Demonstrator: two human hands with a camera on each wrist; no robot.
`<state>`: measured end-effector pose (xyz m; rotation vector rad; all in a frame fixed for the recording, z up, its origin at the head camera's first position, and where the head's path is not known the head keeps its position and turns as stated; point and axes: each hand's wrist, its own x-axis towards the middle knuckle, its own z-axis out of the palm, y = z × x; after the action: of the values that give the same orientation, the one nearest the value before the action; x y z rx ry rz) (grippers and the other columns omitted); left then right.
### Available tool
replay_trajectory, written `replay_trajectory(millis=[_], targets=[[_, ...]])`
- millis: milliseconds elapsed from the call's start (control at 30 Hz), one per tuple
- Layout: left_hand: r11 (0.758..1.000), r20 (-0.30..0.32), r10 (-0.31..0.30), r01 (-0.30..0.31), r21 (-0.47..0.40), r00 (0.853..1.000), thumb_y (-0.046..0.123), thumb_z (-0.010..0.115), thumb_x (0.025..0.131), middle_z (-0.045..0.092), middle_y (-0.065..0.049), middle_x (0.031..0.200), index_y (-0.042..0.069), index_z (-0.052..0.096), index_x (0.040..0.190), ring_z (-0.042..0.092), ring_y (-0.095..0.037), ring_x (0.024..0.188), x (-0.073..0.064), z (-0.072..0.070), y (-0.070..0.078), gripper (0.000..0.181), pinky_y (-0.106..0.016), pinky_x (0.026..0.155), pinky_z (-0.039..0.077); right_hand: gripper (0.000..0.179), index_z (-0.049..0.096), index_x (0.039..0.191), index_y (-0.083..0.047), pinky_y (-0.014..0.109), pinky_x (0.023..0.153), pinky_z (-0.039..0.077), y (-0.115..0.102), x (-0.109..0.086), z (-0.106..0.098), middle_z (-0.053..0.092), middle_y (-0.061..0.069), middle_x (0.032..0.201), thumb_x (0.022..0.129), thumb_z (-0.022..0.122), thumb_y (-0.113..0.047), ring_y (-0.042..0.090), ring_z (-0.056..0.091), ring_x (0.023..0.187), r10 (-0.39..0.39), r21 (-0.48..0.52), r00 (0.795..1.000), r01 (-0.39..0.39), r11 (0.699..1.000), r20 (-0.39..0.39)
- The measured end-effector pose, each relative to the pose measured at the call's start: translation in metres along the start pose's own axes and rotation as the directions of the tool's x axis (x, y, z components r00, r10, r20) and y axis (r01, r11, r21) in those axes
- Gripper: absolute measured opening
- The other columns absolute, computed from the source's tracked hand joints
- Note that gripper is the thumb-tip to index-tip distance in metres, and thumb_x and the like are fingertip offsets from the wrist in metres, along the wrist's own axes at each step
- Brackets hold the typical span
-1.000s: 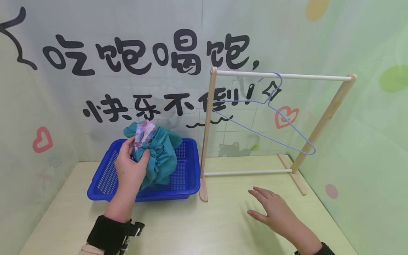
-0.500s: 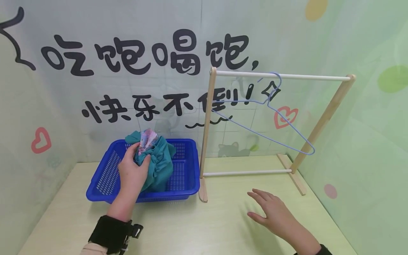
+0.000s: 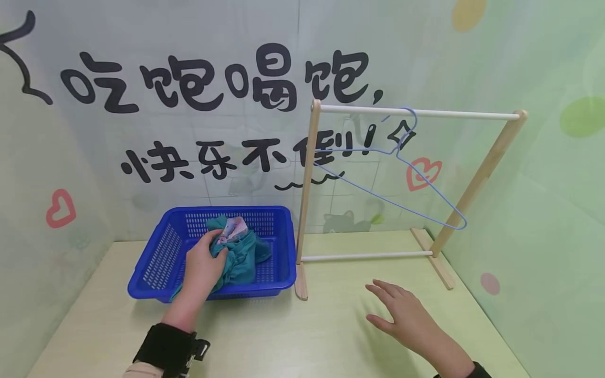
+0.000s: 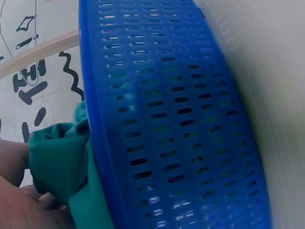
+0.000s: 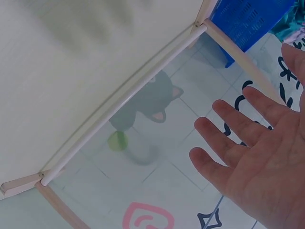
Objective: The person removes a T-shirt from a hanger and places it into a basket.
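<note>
A bundled teal cloth (image 3: 242,262) with a pink-and-blue printed patch (image 3: 233,231) lies low inside the blue plastic basket (image 3: 158,270). My left hand (image 3: 203,266) grips the cloth's left side between thumb and fingers. In the left wrist view, teal fabric (image 4: 59,162) bunches against the fingers beside the basket's slotted wall (image 4: 167,119). What kind of garment it is cannot be told, as it is crumpled. My right hand (image 3: 406,317) hovers over the table with its fingers spread and holds nothing; the right wrist view shows its palm (image 5: 271,167).
Right of the basket stands a wooden rack (image 3: 307,210) with white rods. A blue wire hanger (image 3: 378,197) hangs from its top rod (image 3: 463,114). The pale table (image 3: 293,336) is backed by a printed wall sheet (image 3: 227,31).
My left hand has lowered the teal cloth down into the basket, moving slightly right. More of the basket's back wall shows. The right hand stays nearly still.
</note>
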<state>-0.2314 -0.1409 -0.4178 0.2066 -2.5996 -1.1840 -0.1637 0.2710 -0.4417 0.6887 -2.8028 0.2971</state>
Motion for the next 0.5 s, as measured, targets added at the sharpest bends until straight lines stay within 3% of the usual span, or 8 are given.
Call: replay_trajectory(millis=[133, 267, 333, 500], targets=[[0.998, 0.038, -0.001, -0.001, 0.065, 0.999, 0.011, 0.054, 0.094, 0.051, -0.019, 0.137, 0.01, 0.047, 0.137, 0.056, -0.04, 0.106, -0.0019, 0.0021, -0.0025, 0.044, -0.048, 0.078, 0.049, 0.058, 0.055, 0.131, -0.014, 0.054, 0.092, 0.045, -0.0018, 0.0012, -0.0006, 0.056, 0.01, 0.132, 0.081, 0.072, -0.037, 0.033, 0.055, 0.116, -0.006, 0.001, 1.0, 0.006, 1.0, 0.001], [0.996, 0.031, -0.007, 0.004, 0.088, 0.999, 0.011, 0.054, 0.094, 0.051, -0.017, 0.137, 0.011, 0.047, 0.137, 0.054, -0.04, 0.113, -0.0036, 0.0009, -0.0008, 0.043, -0.049, 0.082, 0.049, 0.057, 0.055, 0.131, -0.013, 0.054, 0.091, 0.045, -0.0026, 0.002, -0.0009, 0.056, 0.011, 0.131, 0.081, 0.072, -0.037, 0.033, 0.056, 0.114, -0.017, 0.003, 1.0, 0.017, 1.0, -0.004], [0.996, 0.032, -0.007, 0.004, 0.087, 0.999, 0.012, 0.054, 0.094, 0.051, -0.017, 0.137, 0.012, 0.047, 0.137, 0.056, -0.039, 0.101, -0.0038, -0.0003, 0.0009, 0.044, -0.046, 0.074, 0.049, 0.057, 0.055, 0.13, -0.013, 0.054, 0.091, 0.046, -0.0024, 0.002, -0.0011, 0.056, 0.011, 0.131, 0.081, 0.073, -0.036, 0.033, 0.056, 0.114, -0.02, 0.004, 1.0, 0.02, 1.0, -0.011], [0.996, 0.043, 0.0, -0.004, 0.086, 0.999, 0.015, 0.054, 0.094, 0.052, -0.016, 0.137, 0.012, 0.047, 0.138, 0.056, -0.035, 0.101, -0.0049, -0.0027, 0.0046, 0.044, -0.041, 0.068, 0.046, 0.057, 0.055, 0.13, -0.013, 0.053, 0.091, 0.046, -0.0022, 0.0024, -0.0017, 0.057, 0.01, 0.13, 0.082, 0.072, -0.036, 0.033, 0.056, 0.114, -0.025, 0.004, 0.999, 0.025, 1.0, -0.024]])
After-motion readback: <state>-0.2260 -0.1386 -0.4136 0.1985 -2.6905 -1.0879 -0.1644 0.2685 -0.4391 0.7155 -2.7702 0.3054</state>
